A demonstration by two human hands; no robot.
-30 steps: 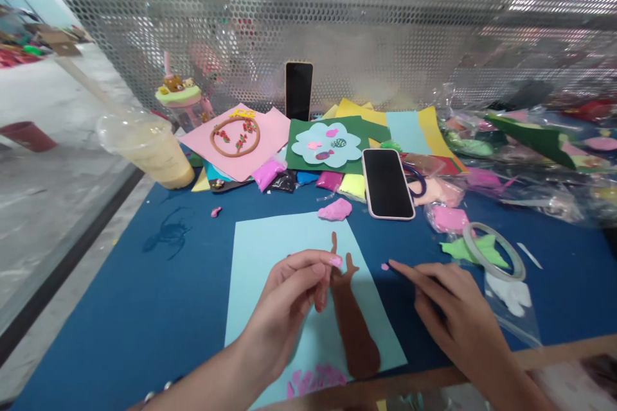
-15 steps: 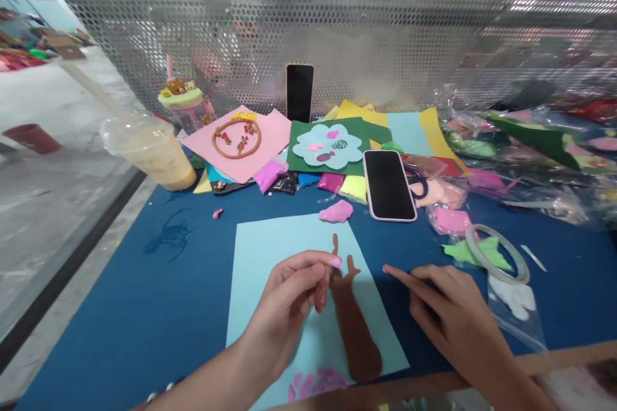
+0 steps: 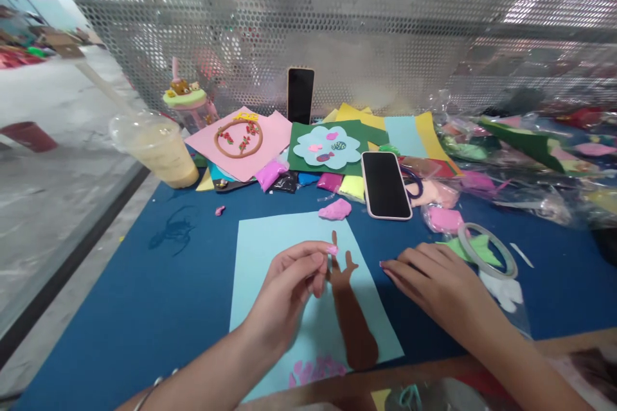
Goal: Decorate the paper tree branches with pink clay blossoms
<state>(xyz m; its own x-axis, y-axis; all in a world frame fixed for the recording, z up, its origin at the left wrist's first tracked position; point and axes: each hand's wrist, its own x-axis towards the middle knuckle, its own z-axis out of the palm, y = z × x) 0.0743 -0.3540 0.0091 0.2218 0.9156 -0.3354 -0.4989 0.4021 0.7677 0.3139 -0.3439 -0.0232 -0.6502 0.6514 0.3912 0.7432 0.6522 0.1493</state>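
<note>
My left hand (image 3: 289, 282) hovers over the light blue sheet (image 3: 260, 244), its fingers curled and its thumb against the index finger. A small pink clay bit (image 3: 331, 249) shows at the index fingertip. Beside it on the sheet lies a brown clay tree (image 3: 354, 321) with short branches. Several flat pink clay pieces (image 3: 315, 370) rest along the sheet's near edge. To the right of the sheet, my right hand (image 3: 429, 276) is over the blue table with fingers stretched out, holding nothing. A pink clay lump (image 3: 335, 209) touches the sheet's far edge.
A phone (image 3: 386, 185) lies behind the right hand; another phone (image 3: 299, 95) stands against the mesh panel (image 3: 376, 51). At the left is a drink cup (image 3: 164, 154). Tape roll (image 3: 508, 263), clay packets (image 3: 443, 219), a pink card (image 3: 277, 131) and a green card (image 3: 299, 166) are around.
My right hand has shifted slightly up and left, its fingers closer together. My left hand keeps nearly the same pose, with the pink bit at its fingertip. The view has moved slightly.
</note>
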